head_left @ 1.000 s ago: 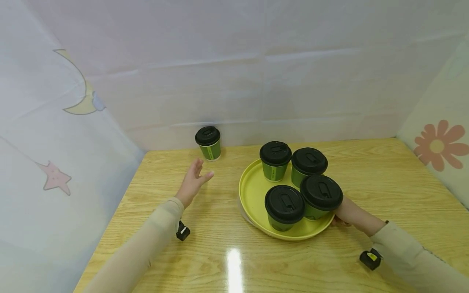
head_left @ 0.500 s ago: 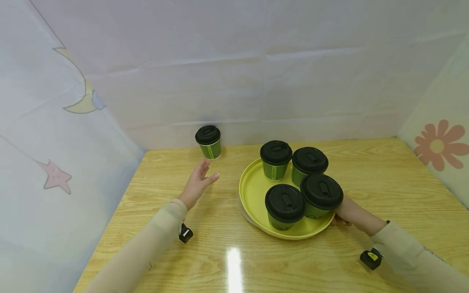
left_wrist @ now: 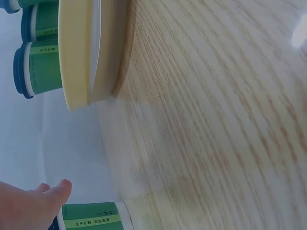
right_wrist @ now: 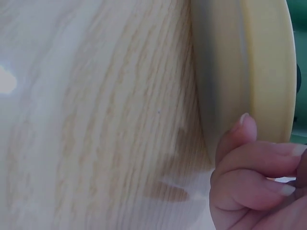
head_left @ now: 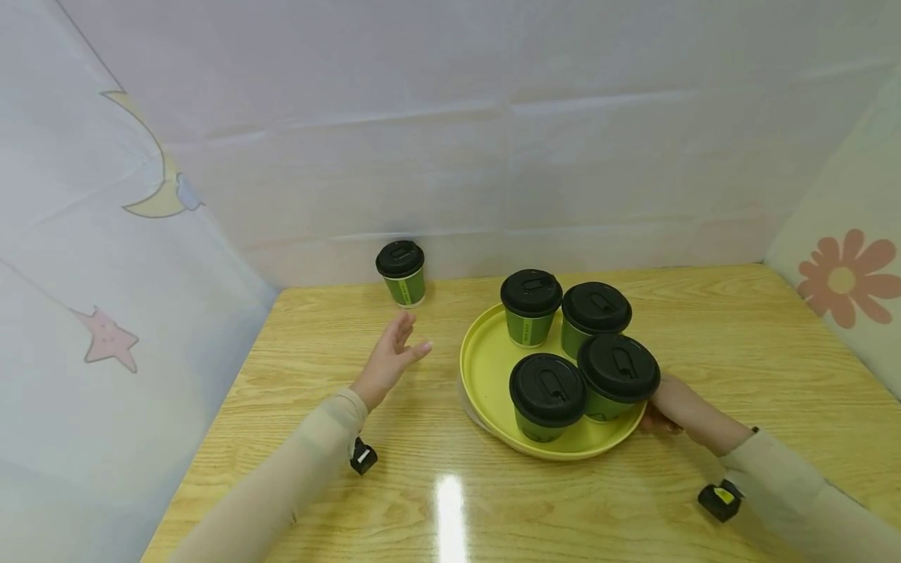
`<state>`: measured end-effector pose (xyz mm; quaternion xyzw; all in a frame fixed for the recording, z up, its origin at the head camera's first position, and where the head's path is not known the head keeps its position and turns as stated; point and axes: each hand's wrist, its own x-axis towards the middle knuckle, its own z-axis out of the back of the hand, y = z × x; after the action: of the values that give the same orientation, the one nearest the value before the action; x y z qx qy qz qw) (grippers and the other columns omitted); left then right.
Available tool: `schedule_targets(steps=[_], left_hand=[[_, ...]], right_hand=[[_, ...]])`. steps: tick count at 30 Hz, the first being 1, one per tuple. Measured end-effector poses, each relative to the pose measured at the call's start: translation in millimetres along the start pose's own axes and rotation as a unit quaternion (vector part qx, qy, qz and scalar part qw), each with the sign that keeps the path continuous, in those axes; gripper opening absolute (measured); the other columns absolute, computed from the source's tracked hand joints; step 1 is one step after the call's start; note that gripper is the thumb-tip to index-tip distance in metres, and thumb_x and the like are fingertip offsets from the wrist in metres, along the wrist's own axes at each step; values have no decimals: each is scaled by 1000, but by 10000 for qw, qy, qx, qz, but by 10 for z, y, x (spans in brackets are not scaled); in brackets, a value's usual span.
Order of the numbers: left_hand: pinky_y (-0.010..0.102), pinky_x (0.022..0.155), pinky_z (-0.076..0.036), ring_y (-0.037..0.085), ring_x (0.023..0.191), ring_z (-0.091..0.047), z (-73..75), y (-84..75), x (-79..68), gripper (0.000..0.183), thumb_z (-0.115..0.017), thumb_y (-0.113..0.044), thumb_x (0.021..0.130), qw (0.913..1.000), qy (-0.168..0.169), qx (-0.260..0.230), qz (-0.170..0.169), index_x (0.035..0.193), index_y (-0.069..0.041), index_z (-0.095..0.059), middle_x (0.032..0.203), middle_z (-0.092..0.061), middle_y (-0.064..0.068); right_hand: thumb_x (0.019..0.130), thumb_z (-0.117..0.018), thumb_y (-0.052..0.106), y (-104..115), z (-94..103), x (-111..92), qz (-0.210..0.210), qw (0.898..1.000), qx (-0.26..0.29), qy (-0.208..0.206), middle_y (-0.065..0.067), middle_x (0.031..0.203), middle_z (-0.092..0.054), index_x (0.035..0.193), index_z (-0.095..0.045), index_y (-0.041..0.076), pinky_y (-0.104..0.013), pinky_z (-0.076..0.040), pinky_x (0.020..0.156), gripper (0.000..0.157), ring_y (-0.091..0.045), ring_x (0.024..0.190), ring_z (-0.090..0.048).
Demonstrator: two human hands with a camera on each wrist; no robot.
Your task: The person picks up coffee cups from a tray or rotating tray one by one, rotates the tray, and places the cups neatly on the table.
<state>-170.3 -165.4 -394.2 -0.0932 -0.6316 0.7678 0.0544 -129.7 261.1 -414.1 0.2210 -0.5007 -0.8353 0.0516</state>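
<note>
My left hand (head_left: 390,360) reaches over the table with fingers extended and thumb apart, holding nothing. Beyond its fingertips a lidded paper coffee cup (head_left: 403,274), green with a black lid, stands upright near the back edge; in the left wrist view this cup (left_wrist: 93,216) shows behind the fingers. A round yellow tray (head_left: 482,363) on a paler base bears several matching cups, among them the front-right cup (head_left: 618,367). My right hand (head_left: 679,407) is at the tray's right edge, partly behind that cup. In the right wrist view its curled fingers (right_wrist: 249,158) hold the tray's rim.
The wooden table (head_left: 338,328) meets a pale cloth backdrop (head_left: 450,156) at its back edge. A patterned cloth side wall (head_left: 63,234) stands on the left, another (head_left: 845,313) with a printed flower on the right.
My left hand has drifted to the right and slightly nearer to me, away from the lone cup. The right hand has shifted very slightly right at the tray's edge. The cups and tray stay put.
</note>
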Motion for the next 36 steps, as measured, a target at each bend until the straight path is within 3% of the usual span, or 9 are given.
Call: schedule_targets(steps=[4, 9, 13, 23, 36], left_hand=[[48, 115, -22, 33, 146, -13, -11, 1, -4, 80, -62, -14, 96, 10000, 84, -36, -32, 155, -1, -9, 159, -16, 16], [49, 115, -22, 33, 146, -14, -30, 10, -8, 80, -62, -15, 96, 9998, 174, -2, -67, 155, -1, -10, 159, -17, 16], [49, 115, -21, 34, 146, -15, -63, -4, -21, 79, -62, -12, 96, 9995, 262, 2, -149, 154, 1, -10, 159, -17, 18], [49, 117, -18, 33, 146, -14, -133, -62, -24, 79, -61, -8, 96, 9986, 421, -4, -305, 154, 3, -8, 159, -17, 19], [47, 117, -18, 31, 146, -13, -155, -59, -11, 78, -61, -7, 96, 9969, 686, 45, -386, 154, 1, -9, 159, -17, 16]], right_hand=[[107, -30, 33, 15, 22, -14, 195, 9994, -42, -297, -5, 55, -54, 83, -54, -1, -21, -32, 37, 48, -6, 40, -36], [106, -33, 31, 32, 37, -13, 104, 9976, -32, -681, -6, 57, -53, 103, -48, -7, -23, -32, 39, 41, -8, 42, -36], [105, -35, 23, 26, 29, -19, 4, 9971, 17, -757, -5, 58, -54, 115, -45, -12, -23, -32, 40, 38, -8, 43, -37], [105, -35, 18, 18, 13, -12, 0, 9973, 33, -740, -5, 60, -52, 115, -43, -12, -22, -32, 41, 33, -9, 44, -38], [105, -35, 21, 70, 9, -35, 58, 9980, 19, -623, -6, 60, -52, 125, -38, -13, -22, -31, 40, 40, -8, 43, -36]])
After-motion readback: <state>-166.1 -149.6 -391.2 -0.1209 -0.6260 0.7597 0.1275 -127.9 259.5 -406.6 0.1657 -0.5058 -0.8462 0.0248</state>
